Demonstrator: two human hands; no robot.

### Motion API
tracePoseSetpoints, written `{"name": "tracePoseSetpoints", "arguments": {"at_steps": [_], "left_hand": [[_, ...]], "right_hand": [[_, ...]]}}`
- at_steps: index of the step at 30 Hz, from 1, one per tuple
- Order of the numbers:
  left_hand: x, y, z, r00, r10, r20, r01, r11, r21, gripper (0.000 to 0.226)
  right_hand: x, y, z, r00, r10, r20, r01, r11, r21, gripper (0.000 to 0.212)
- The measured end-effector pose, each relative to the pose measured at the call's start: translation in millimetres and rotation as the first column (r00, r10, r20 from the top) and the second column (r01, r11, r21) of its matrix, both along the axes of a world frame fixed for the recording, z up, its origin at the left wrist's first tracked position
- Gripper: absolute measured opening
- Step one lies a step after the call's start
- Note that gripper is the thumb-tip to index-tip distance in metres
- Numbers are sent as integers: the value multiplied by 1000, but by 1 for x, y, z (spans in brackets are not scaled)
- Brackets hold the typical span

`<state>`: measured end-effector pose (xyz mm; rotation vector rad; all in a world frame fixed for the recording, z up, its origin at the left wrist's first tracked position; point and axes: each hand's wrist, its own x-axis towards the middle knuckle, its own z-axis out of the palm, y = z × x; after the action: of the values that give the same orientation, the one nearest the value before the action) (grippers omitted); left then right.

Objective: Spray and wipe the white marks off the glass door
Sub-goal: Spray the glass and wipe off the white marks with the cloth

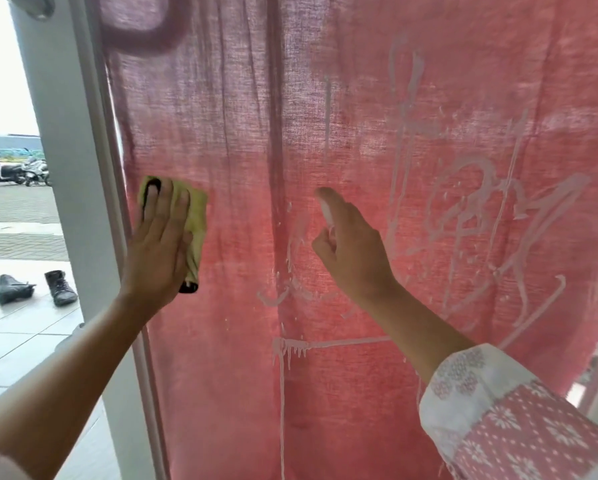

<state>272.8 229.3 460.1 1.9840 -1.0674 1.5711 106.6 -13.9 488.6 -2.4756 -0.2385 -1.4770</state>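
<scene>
The glass door (242, 140) fills the view, with a pink curtain behind it. White marks (477, 216) run and drip over its right half, and more white streaks (290, 344) sit low in the middle. My left hand (159, 247) presses a yellow-green cloth (195, 216) flat on the glass near the left frame, fingers straight. My right hand (353, 251) grips a small spray bottle (326, 211), mostly hidden in the fist, with its nozzle close to the glass and my index finger on top.
The door's white frame (83, 202) runs down the left side. Beyond it lies a tiled outdoor floor with two dark shoes (34, 289), and parked scooters (10, 171) stand farther off. A dark door handle shape (141, 36) shows at the top left.
</scene>
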Motion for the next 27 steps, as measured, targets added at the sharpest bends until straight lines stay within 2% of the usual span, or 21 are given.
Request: {"name": "tracePoseSetpoints", "arguments": {"at_steps": [2,5,7,9,12,15,19,24,27], "left_hand": [[-1,-11,34,998,14,-62,-25,983,-184,54],[-4,-32,46,997,4,-82,-31,944,-329,53],[-6,-38,30,997,1,-73,-24,952,-306,53],[-7,-35,6,998,-2,-56,-10,976,-219,53],[-7,-25,-23,997,-17,-73,9,993,-114,54],[-8,-19,-24,997,20,-72,-24,998,-61,54],[-15,-35,7,997,50,-62,-55,996,-74,54],[-34,-86,25,996,3,-87,-25,968,-251,52],[-47,-108,-22,998,-43,-39,39,996,-85,53]], "right_hand": [[2,3,2,999,11,49,-10,1000,-19,62],[5,7,7,1000,2,20,-1,1000,-5,60],[7,9,3,1000,-10,-15,10,1000,-4,53],[7,8,-5,1000,-21,-16,21,1000,-2,51],[6,2,-9,999,-48,6,48,999,-6,57],[-1,-5,-2,996,-78,43,79,996,-34,62],[-8,-19,12,988,-136,70,140,988,-64,63],[-6,-31,9,985,-146,93,154,985,-79,61],[-2,-34,3,983,-148,105,156,985,-72,62]]}}
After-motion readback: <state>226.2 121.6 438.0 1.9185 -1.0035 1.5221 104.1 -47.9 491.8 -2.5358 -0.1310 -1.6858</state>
